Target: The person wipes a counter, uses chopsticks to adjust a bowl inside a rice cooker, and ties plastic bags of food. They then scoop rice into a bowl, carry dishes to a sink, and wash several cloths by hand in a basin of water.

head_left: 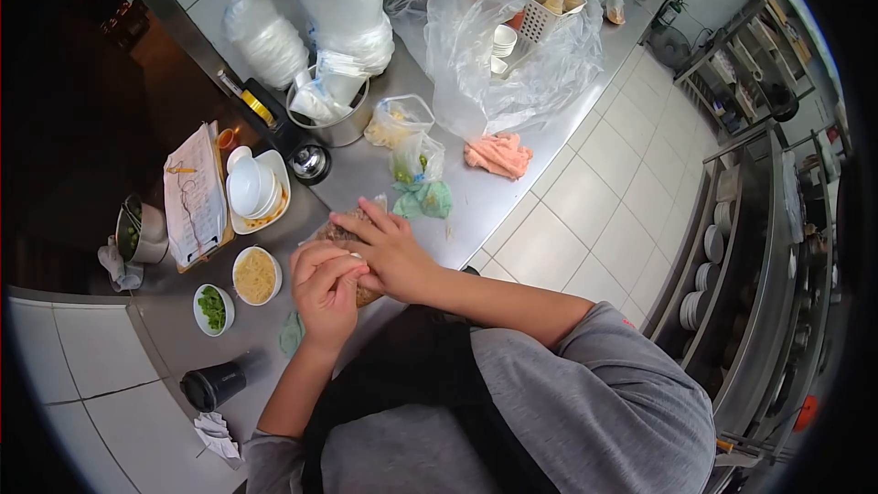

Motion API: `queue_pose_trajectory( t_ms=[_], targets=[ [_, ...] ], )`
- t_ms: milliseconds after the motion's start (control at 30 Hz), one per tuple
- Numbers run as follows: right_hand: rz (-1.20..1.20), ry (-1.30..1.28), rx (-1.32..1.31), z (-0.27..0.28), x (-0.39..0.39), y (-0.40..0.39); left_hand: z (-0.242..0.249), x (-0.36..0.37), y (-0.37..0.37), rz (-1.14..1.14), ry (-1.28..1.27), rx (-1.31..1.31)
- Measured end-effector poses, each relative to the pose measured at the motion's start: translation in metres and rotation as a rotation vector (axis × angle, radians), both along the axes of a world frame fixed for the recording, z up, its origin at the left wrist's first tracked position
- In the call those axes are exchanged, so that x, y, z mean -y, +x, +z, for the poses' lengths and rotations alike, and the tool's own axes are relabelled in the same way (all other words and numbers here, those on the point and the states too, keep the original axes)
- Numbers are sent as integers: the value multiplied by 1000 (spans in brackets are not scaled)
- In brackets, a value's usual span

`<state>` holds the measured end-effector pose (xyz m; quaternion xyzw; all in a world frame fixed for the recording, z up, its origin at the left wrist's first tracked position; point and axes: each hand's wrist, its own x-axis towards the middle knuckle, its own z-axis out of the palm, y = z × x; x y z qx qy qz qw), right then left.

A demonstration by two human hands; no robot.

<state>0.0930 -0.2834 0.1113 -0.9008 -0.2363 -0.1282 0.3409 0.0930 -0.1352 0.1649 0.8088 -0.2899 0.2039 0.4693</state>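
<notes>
A clear plastic bag with brown contents (340, 230) lies on the steel counter, partly hidden under both hands. My left hand (326, 290) has its fingers bent and pressed together at the near side of the bag, gripping what looks like its plastic. Across the top of the bag rests my right hand (393, 252), fingers spread and touching it. To the left are a white bowl of shredded pale food (257, 275) and a bowl of chopped greens (212, 310). Small bags, one with green pieces (416, 160) and one with yellowish pieces (391, 121), lie beyond the hands.
A pink cloth (498, 155) and a large clear bag (466, 55) lie on the counter's far part. Left are stacked white bowls (251, 186), a clipboard (193, 197), a steel pot (346, 128) and a black cup (212, 386). Shelves of dishes (732, 284) stand at right.
</notes>
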Motion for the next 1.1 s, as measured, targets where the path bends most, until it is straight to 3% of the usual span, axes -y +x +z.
queue_pose_trajectory(
  t_ms=[67,133,200,267,300,333,367,400,500,567,633,700,733,800,833,933,1000,1100],
  targets=[
    [12,107,0,19,22,3,11,15,3,15,-7,18],
    [-3,140,164,31,55,5,23,32,5,-76,104,171],
    [40,321,56,43,107,15,33,52,5,-41,74,106],
    [-159,354,116,50,169,26,32,61,6,6,31,53],
    [-354,295,116,58,197,30,26,56,7,72,119,4],
    [-365,169,203,60,235,43,19,51,6,140,206,-52],
    [-380,82,124,76,261,57,12,49,1,219,148,-147],
    [-467,-52,224,69,289,79,4,45,-4,252,145,-163],
    [-544,-168,342,52,345,162,-20,31,-23,459,215,-271],
    [-509,-32,251,42,346,215,-35,23,-41,653,17,-541],
    [-480,103,138,29,331,232,-43,13,-56,743,61,-508],
    [-438,-88,561,28,307,222,-41,12,-66,812,154,-413],
    [-360,10,497,26,292,202,-42,14,-71,829,158,-425],
    [-168,135,333,17,263,140,-47,21,-77,814,144,-416],
    [-165,21,309,-6,260,113,-51,24,-78,823,143,-424],
    [108,-87,229,-39,248,69,-65,39,-71,499,164,-444],
    [90,-337,219,-45,244,58,-76,57,-57,304,178,-419],
    [-13,-285,137,-72,260,56,-92,87,-21,113,355,-173]
  ],
)
